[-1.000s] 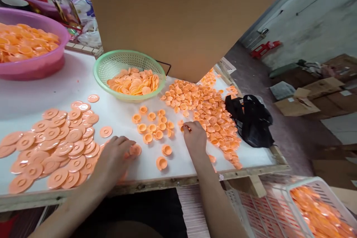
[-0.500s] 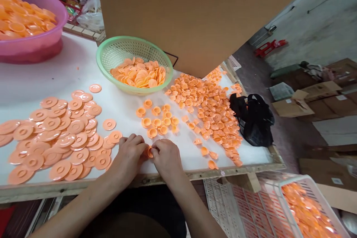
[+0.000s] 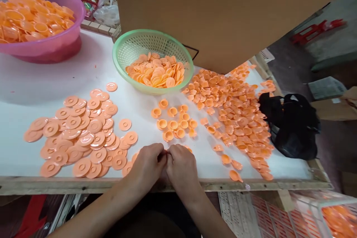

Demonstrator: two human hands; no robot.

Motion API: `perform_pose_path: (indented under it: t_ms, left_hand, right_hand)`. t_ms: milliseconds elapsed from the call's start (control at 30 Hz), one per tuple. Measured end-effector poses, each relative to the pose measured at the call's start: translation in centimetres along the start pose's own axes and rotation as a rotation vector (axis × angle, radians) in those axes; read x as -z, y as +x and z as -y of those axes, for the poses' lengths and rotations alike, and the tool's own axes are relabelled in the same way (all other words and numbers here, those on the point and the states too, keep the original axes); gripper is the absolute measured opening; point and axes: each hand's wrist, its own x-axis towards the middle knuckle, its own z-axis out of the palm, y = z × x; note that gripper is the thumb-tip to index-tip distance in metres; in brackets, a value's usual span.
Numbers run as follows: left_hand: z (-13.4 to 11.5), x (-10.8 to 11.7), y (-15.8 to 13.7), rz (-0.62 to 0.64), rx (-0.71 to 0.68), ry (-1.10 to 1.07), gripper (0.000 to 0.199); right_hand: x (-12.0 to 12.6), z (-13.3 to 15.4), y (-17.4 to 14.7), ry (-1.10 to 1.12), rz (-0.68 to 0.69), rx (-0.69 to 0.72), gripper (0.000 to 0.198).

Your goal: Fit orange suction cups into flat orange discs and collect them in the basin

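My left hand [image 3: 150, 161] and my right hand [image 3: 182, 163] meet at the table's front edge, fingers pinched together and thumbs almost touching. Whatever they hold is hidden by the fingers. Just beyond my right hand, a bit of a small orange piece [image 3: 189, 149] shows. A loose group of small orange toy cups [image 3: 173, 124] lies past my hands, most with their openings up. To the left spreads a heap of flat orange saucers [image 3: 86, 139], each with a raised ring. On the right is a big pile of the same small cups [image 3: 237, 111].
A green strainer basket [image 3: 118, 50] holding orange discs stands behind the cups. At the back left is a pink basin [image 3: 60, 50] of orange pieces. A cardboard sheet [image 3: 212, 18] rises behind. A black bag [image 3: 292, 130] sits at right; a crate [image 3: 320, 212] is below.
The view has turned, so the table's contents appear further right. My hands have come closer together; the small orange cup seen between them before is now out of sight.
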Motion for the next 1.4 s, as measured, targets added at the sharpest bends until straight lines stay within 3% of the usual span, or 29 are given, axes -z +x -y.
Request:
perform_pose_path:
  t_ms: [167, 333, 433, 500, 633, 733, 800, 867, 1000, 1167, 1233, 1400]
  left_hand:
    - [0.4, -0.2, -0.5, -0.024, -0.043, -0.050, 0.022]
    - [0.3, 0.1, -0.3, -0.025, 0.005, -0.143, 0.018]
    - [0.4, 0.5, -0.5, 0.012, -0.027, -0.152, 0.023]
    - [0.5, 1.1, -0.7, -0.011, -0.070, -0.109, 0.030]
    - [1.8, 4.5, -0.5, -0.242, -0.133, 0.005, 0.030]
    - [3.6, 8.2, 0.5, -0.450, -0.153, 0.249, 0.027]
    - [4.7, 10.0, 1.1, -0.471, -0.152, 0.429, 0.027]
    - [5.4, 10.7, 1.6, -0.394, -0.131, 0.491, 0.026]
    - [5.7, 9.4, 1.7, -0.261, -0.122, 0.407, 0.023]
    - [4.8, 7.4, 1.1, -0.348, -0.265, 0.420, 0.025]
    - [3.8, 6.9, 1.3, -0.341, -0.286, 0.324, 0.027]
    - [-0.1, 5.7, 3.3, -0.158, -0.069, 0.148, 0.021]
  right_hand:
    - [-0.9, 1.1, -0.6, -0.082, -0.135, -0.025, 0.023]
    - [-0.1, 0.6, -0.6, -0.031, -0.051, -0.023, 0.020]
    - [0.6, -0.1, -0.9, 0.083, 0.003, -0.019, 0.019]
    - [1.2, -0.7, -1.3, 0.162, -0.030, -0.023, 0.023]
    - [2.4, -1.9, -2.8, 0.281, -0.176, -0.060, 0.030]
    - [2.6, -2.6, -4.1, 0.270, -0.193, -0.134, 0.039]
    - [1.9, -2.6, -4.4, 0.249, -0.169, -0.153, 0.064]
    - [0.8, -2.2, -3.9, 0.255, -0.159, -0.134, 0.070]
    - [-1.1, -0.8, -0.4, 0.316, -0.184, -0.075, 0.043]
    - [-0.5, -0.6, 2.3, 0.363, -0.200, -0.046, 0.049]
    - [0.1, -1.0, 2.2, 0.370, -0.235, -0.036, 0.040]
    - [0.6, -0.8, 2.5, 0.356, -0.247, -0.073, 0.012]
